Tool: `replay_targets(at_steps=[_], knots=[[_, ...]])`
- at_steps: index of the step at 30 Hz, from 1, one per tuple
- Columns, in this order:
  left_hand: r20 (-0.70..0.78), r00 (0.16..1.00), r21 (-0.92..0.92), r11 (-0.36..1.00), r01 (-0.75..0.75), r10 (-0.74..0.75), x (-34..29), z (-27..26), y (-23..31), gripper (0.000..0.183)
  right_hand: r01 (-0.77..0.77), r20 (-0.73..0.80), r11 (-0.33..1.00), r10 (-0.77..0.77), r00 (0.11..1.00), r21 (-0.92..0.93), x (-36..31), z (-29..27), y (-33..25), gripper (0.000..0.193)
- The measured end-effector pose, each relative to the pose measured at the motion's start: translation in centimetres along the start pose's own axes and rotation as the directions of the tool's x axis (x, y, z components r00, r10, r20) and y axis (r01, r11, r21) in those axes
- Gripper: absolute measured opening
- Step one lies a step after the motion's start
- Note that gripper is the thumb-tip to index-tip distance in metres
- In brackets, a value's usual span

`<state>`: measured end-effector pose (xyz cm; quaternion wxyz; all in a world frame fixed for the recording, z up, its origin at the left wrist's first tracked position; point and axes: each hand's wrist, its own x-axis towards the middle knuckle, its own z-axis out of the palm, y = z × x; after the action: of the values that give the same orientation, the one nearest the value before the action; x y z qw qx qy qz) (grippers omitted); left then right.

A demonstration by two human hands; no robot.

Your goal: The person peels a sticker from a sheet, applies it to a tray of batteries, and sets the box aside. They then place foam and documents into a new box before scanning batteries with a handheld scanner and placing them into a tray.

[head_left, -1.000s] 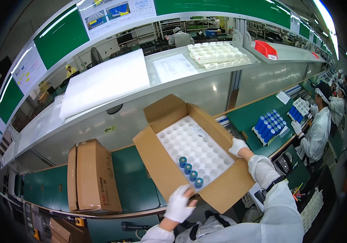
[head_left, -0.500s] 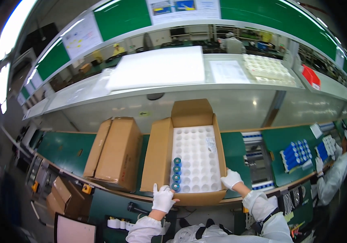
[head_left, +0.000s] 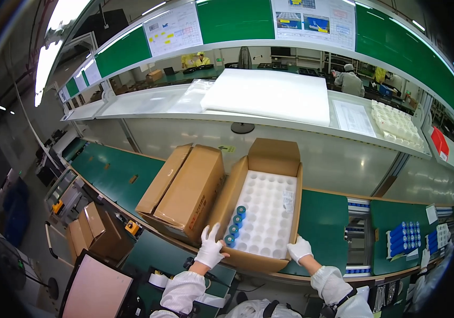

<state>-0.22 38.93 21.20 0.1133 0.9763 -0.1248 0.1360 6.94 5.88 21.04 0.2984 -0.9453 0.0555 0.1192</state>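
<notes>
An open cardboard box (head_left: 269, 263) stands on the green bench in front of me. Inside lies a white foam tray (head_left: 264, 212) with rows of round pockets. Several blue cylindrical cells (head_left: 235, 232) with ring-shaped tops stand in a row along its left side. My left hand (head_left: 209, 249), in a white glove, is at the box's near left corner, its fingers spread and the thumb toward the cardboard. At the near right corner my gloved right hand (head_left: 299, 249) has its fingers closed on the box edge.
A closed cardboard box (head_left: 182, 193) stands just left of the open one. On the right are more blue cells (head_left: 404, 238) in a group. The shelf above holds a white foam sheet (head_left: 269, 95) and a pale tray (head_left: 396, 124). A monitor (head_left: 97, 289) is at lower left.
My view has turned left, so the bench and boxes appear farther right. My left hand's fingers have spread wider. Both hands remain at the near corners of the open box.
</notes>
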Motion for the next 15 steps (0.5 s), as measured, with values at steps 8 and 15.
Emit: replay_targets(at_steps=[8, 15], knots=[[0.015, 0.944, -0.227, 0.918, 0.325, -0.330, -1.8, 1.4, -5.4, 0.043, 0.030, 0.004, 0.999, -0.031, 1.000, 0.021, -1.1, 3.6, -2.4, 0.057], [-0.167, 0.893, 0.020, 0.904, 0.428, -0.419, -6.1, -1.0, -5.1, 0.034, 0.036, 0.048, 0.992, -0.042, 0.998, 0.125, 0.6, 7.4, -6.8, 0.060]])
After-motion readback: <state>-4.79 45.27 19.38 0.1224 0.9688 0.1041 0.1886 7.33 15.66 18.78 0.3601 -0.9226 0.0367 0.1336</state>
